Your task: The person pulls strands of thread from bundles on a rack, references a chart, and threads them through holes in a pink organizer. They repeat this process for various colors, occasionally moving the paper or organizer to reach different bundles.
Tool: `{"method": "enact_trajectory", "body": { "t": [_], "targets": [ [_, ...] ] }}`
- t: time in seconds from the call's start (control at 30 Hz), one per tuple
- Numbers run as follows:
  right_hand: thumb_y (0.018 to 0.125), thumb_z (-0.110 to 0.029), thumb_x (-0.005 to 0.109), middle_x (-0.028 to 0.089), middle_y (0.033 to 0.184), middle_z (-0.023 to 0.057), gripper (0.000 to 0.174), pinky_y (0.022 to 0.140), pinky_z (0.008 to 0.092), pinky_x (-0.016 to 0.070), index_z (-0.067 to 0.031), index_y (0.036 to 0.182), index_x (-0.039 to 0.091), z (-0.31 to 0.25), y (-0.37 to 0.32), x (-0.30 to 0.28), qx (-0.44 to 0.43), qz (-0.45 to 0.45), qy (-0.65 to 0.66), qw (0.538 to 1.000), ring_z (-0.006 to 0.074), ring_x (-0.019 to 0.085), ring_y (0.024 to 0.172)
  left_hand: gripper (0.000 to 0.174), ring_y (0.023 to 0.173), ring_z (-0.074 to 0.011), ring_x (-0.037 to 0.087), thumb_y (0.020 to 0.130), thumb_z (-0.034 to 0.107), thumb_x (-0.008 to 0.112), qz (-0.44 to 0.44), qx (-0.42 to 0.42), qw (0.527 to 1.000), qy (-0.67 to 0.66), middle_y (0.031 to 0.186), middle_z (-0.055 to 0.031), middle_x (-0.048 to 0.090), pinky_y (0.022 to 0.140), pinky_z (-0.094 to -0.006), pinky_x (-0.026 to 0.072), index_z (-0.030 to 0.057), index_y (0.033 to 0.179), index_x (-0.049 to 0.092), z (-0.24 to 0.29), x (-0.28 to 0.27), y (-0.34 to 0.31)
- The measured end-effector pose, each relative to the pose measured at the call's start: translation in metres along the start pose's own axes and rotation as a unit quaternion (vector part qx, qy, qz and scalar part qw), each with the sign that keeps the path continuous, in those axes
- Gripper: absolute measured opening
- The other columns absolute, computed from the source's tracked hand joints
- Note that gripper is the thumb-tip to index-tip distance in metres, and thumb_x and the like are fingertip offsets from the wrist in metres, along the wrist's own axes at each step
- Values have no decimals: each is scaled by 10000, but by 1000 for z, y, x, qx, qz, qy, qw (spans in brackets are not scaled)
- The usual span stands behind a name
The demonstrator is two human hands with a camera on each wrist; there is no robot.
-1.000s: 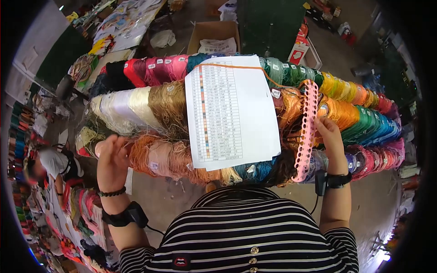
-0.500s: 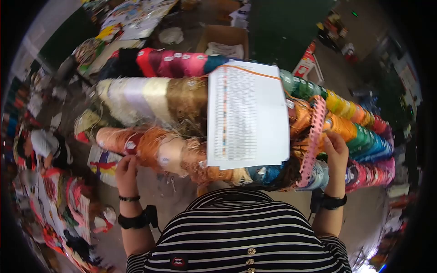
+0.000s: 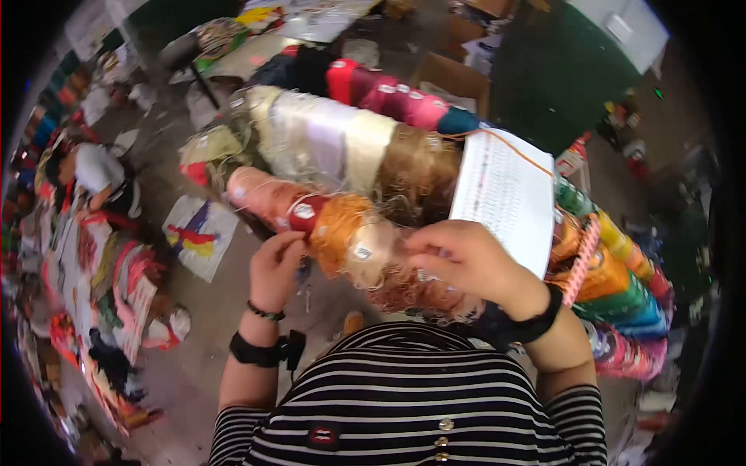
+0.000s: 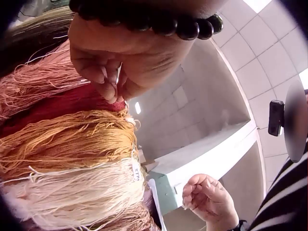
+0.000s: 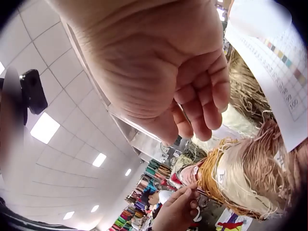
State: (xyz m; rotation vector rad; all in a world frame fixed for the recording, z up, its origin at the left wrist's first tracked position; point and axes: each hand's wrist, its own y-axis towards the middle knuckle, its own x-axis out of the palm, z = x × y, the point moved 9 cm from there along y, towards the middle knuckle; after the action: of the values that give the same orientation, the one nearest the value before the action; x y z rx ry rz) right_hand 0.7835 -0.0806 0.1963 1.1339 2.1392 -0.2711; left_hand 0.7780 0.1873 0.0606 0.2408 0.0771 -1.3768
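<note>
My left hand is at the lower edge of a dark red thread hank on the front rod. In the left wrist view its thumb and fingertips pinch together at the edge of that red thread. My right hand hovers with loosely curled fingers beside the pale peach hank, which bears a white tag. No thing shows in its grasp in the right wrist view, where the palm fills the top. Between the red and peach hanks hangs an orange-brown hank.
A printed colour list lies over the hanks, crossed by an orange cord. A pink strip with holes hangs to its right. Behind run rows of cream and pink hanks. A person bends over a table at left.
The view has swung left. My right hand has left the pink strip's side and crossed to the peach hank. My left hand has come to the dark red hank.
</note>
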Motion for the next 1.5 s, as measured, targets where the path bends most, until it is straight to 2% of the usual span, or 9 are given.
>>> {"method": "enact_trajectory", "body": {
  "t": [0.03, 0.13, 0.23, 0.37, 0.6, 0.63, 0.7, 1.1, 1.5],
  "targets": [
    [858, -158, 669, 660, 819, 87, 171, 645, 294, 491, -43, 984, 655, 2, 3, 8, -17, -11, -13, 1000, 192, 630, 716, 174, 781, -92, 606, 914, 74, 611, -20, -9, 998, -57, 902, -40, 668, 712, -231, 484, -16, 1056, 655, -6, -2, 1],
    [844, -252, 642, 651, 824, 133, 206, 654, 381, 500, -78, 954, 653, 17, -6, 12, -10, 15, 3, 1000, 324, 635, 764, 196, 856, -126, 621, 935, 80, 578, -48, -27, 998, -26, 940, -58, 678, 761, -242, 487, -12, 1101, 628, 2, -6, 1],
    [843, -240, 658, 663, 828, 116, 220, 672, 346, 500, -64, 975, 658, 37, -44, -18, 93, 45, 54, 993, 266, 643, 749, 174, 685, -37, 486, 952, 142, 564, -57, -49, 997, 2, 897, 19, 647, 571, -173, 343, 32, 1061, 641, -12, -3, 0],
    [848, -211, 678, 680, 840, 96, 224, 686, 311, 500, -46, 998, 663, 61, -111, -58, 131, 163, 75, 975, 201, 641, 732, 182, 600, -24, 406, 952, 183, 573, -24, -64, 997, -24, 830, 37, 599, 525, -179, 316, 42, 1048, 637, -40, -1, -2],
    [816, -203, 711, 670, 850, 114, 233, 647, 306, 510, -32, 972, 684, 130, -300, -138, 333, 467, -66, 817, 177, 631, 715, 165, 549, -19, 367, 962, 220, 567, 1, -62, 998, -26, 660, 58, 493, 494, -180, 273, 62, 943, 612, -34, 18, 8],
    [812, -207, 718, 668, 867, 118, 260, 648, 304, 508, -23, 990, 676, 133, -319, -145, 347, 490, -91, 794, 175, 624, 712, 163, 568, -9, 475, 949, 262, 594, -18, -72, 997, -15, 707, 37, 608, 479, -167, 276, 101, 968, 615, -39, 16, 11],
    [804, -214, 731, 664, 901, 127, 315, 651, 298, 504, -4, 1027, 659, 136, -352, -156, 374, 533, -139, 746, 170, 609, 708, 151, 561, -9, 470, 951, 262, 589, -1, -89, 996, -5, 707, 40, 608, 478, -166, 271, 113, 961, 612, -48, 12, 13],
    [851, -176, 703, 690, 834, 78, 414, 633, 242, 495, 21, 1193, 578, 212, -356, -134, 313, 502, 180, 785, 98, 627, 706, 171, 636, -26, 476, 939, 275, 604, 66, -107, 990, 61, 807, 61, 597, 526, -172, 335, 114, 991, 627, -35, 10, 1],
    [925, -111, 620, 671, 870, 27, 299, 594, 182, 455, 20, 1187, 558, 235, -354, -123, 284, 476, 270, 788, 52, 594, 683, 190, 656, -39, 561, 939, 251, 607, 92, -141, 985, 31, 844, 53, 612, 553, -173, 392, 121, 1077, 609, -9, 32, -21]
  ]
}}
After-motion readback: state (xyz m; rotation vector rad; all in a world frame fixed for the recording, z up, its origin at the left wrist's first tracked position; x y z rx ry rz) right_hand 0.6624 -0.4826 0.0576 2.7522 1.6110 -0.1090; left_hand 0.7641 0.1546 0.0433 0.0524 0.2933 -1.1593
